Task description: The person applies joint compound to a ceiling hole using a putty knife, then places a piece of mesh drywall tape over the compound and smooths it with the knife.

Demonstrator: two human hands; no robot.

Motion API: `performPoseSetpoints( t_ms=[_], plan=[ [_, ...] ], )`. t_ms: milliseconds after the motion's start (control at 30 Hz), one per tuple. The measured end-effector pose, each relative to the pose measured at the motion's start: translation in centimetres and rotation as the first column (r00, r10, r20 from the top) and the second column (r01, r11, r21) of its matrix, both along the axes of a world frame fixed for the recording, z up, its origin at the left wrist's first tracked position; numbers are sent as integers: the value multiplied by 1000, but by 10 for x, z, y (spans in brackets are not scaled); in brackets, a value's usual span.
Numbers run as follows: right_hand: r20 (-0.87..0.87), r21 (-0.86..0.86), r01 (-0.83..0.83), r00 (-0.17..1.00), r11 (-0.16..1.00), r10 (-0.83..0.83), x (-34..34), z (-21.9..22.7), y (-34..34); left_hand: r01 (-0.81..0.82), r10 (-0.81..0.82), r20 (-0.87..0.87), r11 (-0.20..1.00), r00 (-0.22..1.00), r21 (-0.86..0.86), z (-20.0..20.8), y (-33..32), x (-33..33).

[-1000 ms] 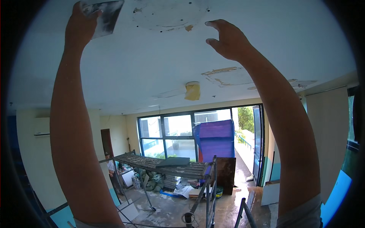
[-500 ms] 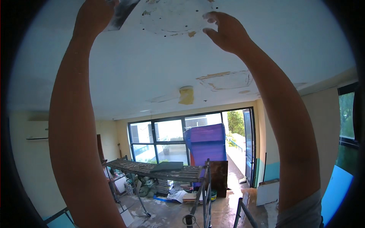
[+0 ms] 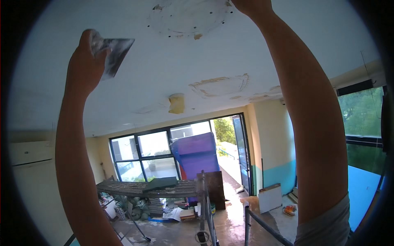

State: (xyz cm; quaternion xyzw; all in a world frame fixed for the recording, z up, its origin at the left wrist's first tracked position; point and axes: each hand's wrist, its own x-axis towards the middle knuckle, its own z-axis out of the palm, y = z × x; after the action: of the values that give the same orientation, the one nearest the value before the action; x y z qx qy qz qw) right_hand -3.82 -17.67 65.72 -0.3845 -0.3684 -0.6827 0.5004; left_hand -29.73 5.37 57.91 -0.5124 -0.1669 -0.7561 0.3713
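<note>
Both my arms are raised toward the white ceiling [image 3: 156, 69]. My left hand [image 3: 85, 57] is closed around the handle of a plastering trowel [image 3: 117, 55], whose wide metal blade points to the right, below the ceiling. Whether the blade touches the ceiling I cannot tell. My right hand [image 3: 255, 5] reaches up at the top edge of the view, beside a round patch [image 3: 184, 20] marked with dark holes and a tan bare spot. The fingers of that hand are cut off by the frame, so what they hold, if anything, is hidden.
A scaffold with a plank platform [image 3: 123, 188] stands below, with bagged and stacked items behind it. A rectangular patch [image 3: 221, 85] and a yellow-covered fixture [image 3: 177, 103] are on the ceiling. Metal rails [image 3: 262, 225] rise close by; an open door [image 3: 242, 151] lies beyond.
My left hand with the trowel has come down, away from the round patch. My right hand has moved up until its fingers left the view. The view has turned toward the right.
</note>
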Motion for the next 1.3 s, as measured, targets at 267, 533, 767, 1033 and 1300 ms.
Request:
performPoseSetpoints(
  t_ms=[267, 533, 767, 1033, 1300],
  plan=[
    [46, 134, 159, 985, 978, -166, 18, 21, -1, 229, -286, -165, 927, 944, -297, -75, 102, -21],
    [-18, 219, 188, 982, 957, -189, 30, 3, -17, 265, -519, -194, 681, 832, -683, -252, 147, -61],
    [156, -303, -265, 934, 916, 322, 112, -68, 17, 195, -579, -172, 516, 797, -834, -455, 254, -103],
    [-507, -777, -486, 860, 401, 60, 71, -383, 178, 205, -450, 289, -226, 845, -952, -632, 195, -111],
    [-682, -678, -734, 614, 31, -397, 74, -711, 309, -15, -291, 51, -221, 955, -975, -768, 152, -198]
  ],
)
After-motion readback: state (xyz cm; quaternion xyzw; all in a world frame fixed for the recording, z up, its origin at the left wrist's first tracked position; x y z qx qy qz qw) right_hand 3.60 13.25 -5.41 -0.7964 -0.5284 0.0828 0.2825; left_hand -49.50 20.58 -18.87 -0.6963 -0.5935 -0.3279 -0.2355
